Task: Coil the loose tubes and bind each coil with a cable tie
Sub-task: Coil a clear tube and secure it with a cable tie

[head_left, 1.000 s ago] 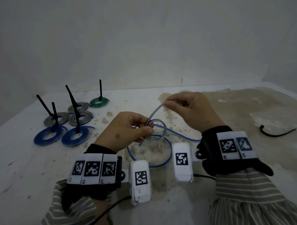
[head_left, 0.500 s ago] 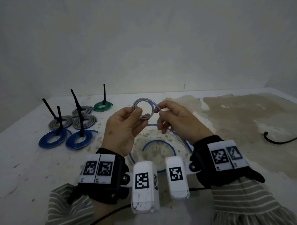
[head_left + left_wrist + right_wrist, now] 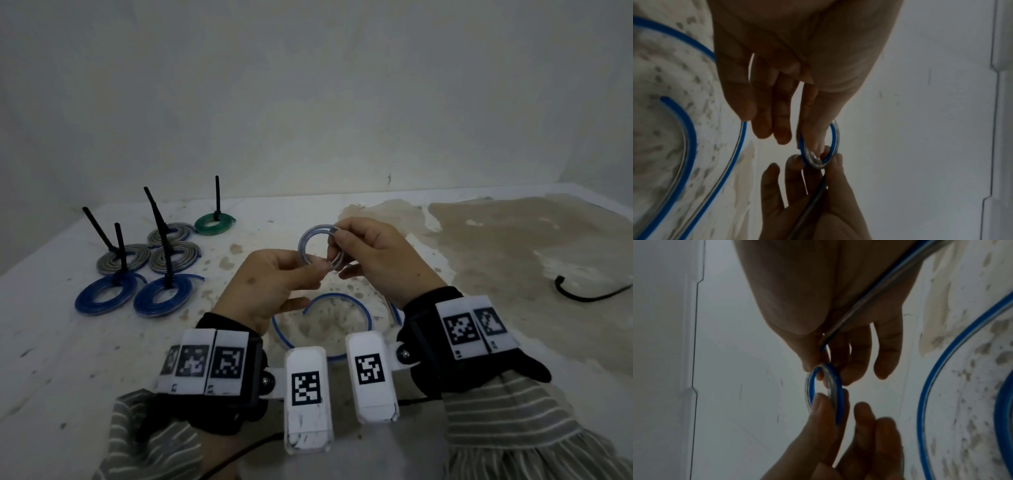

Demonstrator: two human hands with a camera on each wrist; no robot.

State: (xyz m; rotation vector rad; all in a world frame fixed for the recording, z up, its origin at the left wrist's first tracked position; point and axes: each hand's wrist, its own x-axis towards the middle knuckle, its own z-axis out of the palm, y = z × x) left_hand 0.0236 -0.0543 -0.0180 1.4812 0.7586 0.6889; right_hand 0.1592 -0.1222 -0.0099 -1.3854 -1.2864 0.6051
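Observation:
A small coil [image 3: 302, 241] of clear tube with a blue stripe is held in the air between both hands. My left hand [image 3: 317, 272] pinches its lower edge with thumb and forefinger. My right hand [image 3: 334, 250] pinches its right side, and the tube's free run passes under that palm. The rest of the tube [image 3: 342, 296] lies in a wide loop on the table below. The left wrist view shows the coil [image 3: 836, 136] at my fingertips and the loose tube [image 3: 691, 129]. The right wrist view shows the coil [image 3: 839, 404] edge-on between both hands.
Several bound coils stand at the left: two blue [image 3: 162, 296], three grey [image 3: 174, 257] and one green [image 3: 214, 222], each with a black cable tie sticking up. A black cable [image 3: 582, 294] lies at the right. The wall rises behind the table.
Both hands have lifted the small coil off the table. My right hand has let go of the raised tube run and come in onto the coil's right side.

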